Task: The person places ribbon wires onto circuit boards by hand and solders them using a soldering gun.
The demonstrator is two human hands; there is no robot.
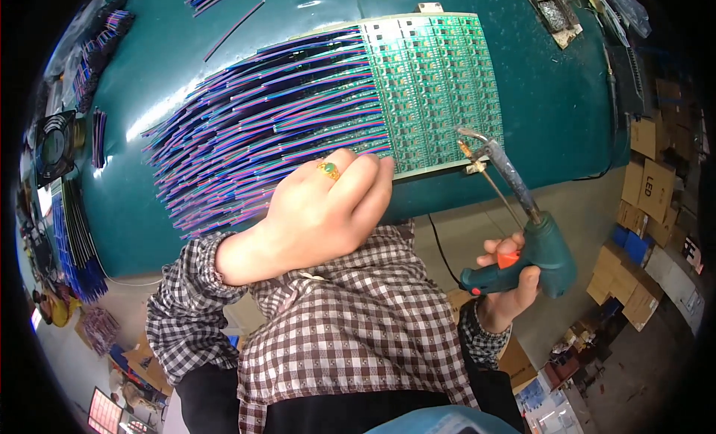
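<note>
My left hand (pixel 317 214), with a gold ring set with a green stone, is closed at the near edge of a wide band of blue, purple and red wires (pixel 268 128), its fingertips pressing on the wire ends next to a green circuit board panel (pixel 432 91). My right hand (pixel 511 285) grips a green pistol-shaped soldering gun (pixel 533 247) with an orange trigger. Its tip (pixel 466 139) hovers at the board's near right corner. Both sleeves are checked.
Board and wires lie on a teal table (pixel 556 113). Bundles of wire (pixel 74 240) and a small fan (pixel 56 143) sit at the left. A tray (pixel 556 16) stands at the far right. Cardboard boxes (pixel 649 188) crowd the floor at the right.
</note>
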